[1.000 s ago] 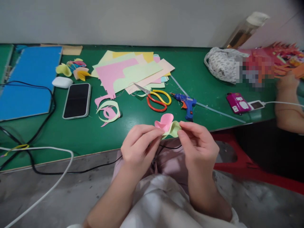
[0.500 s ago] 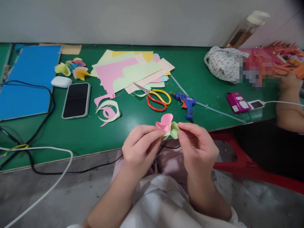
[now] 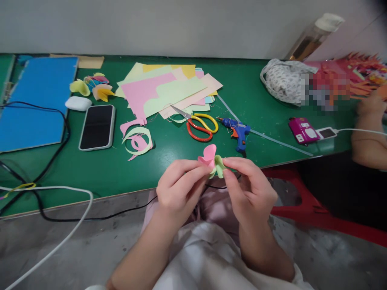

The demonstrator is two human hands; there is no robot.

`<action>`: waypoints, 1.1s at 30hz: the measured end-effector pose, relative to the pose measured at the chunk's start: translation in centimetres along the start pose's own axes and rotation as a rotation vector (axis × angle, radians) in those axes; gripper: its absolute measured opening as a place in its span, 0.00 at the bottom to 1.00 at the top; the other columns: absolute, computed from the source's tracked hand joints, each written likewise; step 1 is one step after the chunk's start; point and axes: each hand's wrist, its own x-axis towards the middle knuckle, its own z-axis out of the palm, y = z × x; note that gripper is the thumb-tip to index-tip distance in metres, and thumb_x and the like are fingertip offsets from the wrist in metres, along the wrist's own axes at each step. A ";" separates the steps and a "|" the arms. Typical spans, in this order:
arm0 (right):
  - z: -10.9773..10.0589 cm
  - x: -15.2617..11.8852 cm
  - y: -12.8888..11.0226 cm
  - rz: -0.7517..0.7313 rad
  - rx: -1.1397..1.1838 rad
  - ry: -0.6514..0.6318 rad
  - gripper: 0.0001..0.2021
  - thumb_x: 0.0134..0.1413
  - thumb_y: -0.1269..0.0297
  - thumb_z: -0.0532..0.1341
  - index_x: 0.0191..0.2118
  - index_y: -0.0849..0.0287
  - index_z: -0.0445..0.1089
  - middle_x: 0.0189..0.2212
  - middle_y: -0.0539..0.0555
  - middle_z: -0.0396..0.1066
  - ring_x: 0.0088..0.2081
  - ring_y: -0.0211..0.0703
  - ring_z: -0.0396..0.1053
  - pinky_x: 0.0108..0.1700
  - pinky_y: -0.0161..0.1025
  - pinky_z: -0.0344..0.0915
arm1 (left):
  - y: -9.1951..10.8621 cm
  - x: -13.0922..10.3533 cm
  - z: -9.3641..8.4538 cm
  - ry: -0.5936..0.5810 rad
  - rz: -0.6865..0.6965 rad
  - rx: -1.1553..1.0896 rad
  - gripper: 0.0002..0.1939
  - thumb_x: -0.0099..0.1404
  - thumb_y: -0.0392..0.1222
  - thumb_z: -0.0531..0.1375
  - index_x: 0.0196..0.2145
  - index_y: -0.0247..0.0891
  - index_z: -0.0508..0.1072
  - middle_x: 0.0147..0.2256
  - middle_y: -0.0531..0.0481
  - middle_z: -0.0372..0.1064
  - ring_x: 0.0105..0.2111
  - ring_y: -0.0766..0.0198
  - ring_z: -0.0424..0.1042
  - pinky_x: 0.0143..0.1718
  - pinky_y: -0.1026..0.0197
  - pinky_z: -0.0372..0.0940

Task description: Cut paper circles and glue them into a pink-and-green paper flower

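Note:
Between my hands, just over the table's front edge, is a small paper flower (image 3: pixel 209 155) with pink and light green curled petals. My left hand (image 3: pixel 181 185) pinches its pink side between thumb and fingers. With thumb and forefinger, my right hand (image 3: pixel 249 185) grips the green petal (image 3: pixel 219 166), which looks folded inward. Just beyond lie scissors (image 3: pixel 201 127) with one red and one yellow handle, and a blue glue gun (image 3: pixel 237 131) with a clear glue stick (image 3: pixel 278 143) beside it. Curled paper offcuts (image 3: pixel 137 141) rest to the left.
Coloured paper sheets (image 3: pixel 169 86) are piled at the back. On the left are a phone (image 3: pixel 97 128), a white case (image 3: pixel 78 104), finished paper flowers (image 3: pixel 99 86), a blue folder (image 3: pixel 36 104) and cables. To the right are a cloth pouch (image 3: pixel 281 82), a magenta device (image 3: pixel 304 130) and another person's arm (image 3: pixel 369 133).
My right hand has shifted slightly left toward my left hand, and the green petal is squeezed narrower. The pink petals have tilted a little left.

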 end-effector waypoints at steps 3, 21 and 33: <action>-0.1 0.0 0.1 0.002 0.023 -0.008 0.15 0.54 0.76 0.60 0.41 0.49 0.74 0.36 0.47 0.77 0.40 0.41 0.74 0.44 0.41 0.73 | 0.1 0.0 0.1 0.007 -0.019 -0.014 0.13 0.57 0.26 0.63 0.39 0.38 0.74 0.35 0.49 0.74 0.35 0.67 0.72 0.36 0.65 0.68; -0.1 -1.5 0.0 0.154 0.217 0.053 0.16 0.55 0.71 0.60 0.48 0.47 0.70 0.42 0.50 0.76 0.44 0.43 0.74 0.47 0.42 0.74 | 0.6 -0.1 0.9 0.272 -0.119 -0.126 0.13 0.56 0.24 0.63 0.36 0.39 0.74 0.31 0.54 0.73 0.32 0.70 0.71 0.33 0.66 0.66; -0.6 -1.1 0.0 0.023 0.236 -0.018 0.19 0.56 0.74 0.59 0.50 0.47 0.68 0.43 0.49 0.74 0.46 0.42 0.73 0.48 0.43 0.73 | 0.9 -0.3 0.2 0.158 -0.043 -0.073 0.14 0.55 0.24 0.63 0.38 0.36 0.74 0.33 0.51 0.73 0.33 0.67 0.71 0.34 0.65 0.67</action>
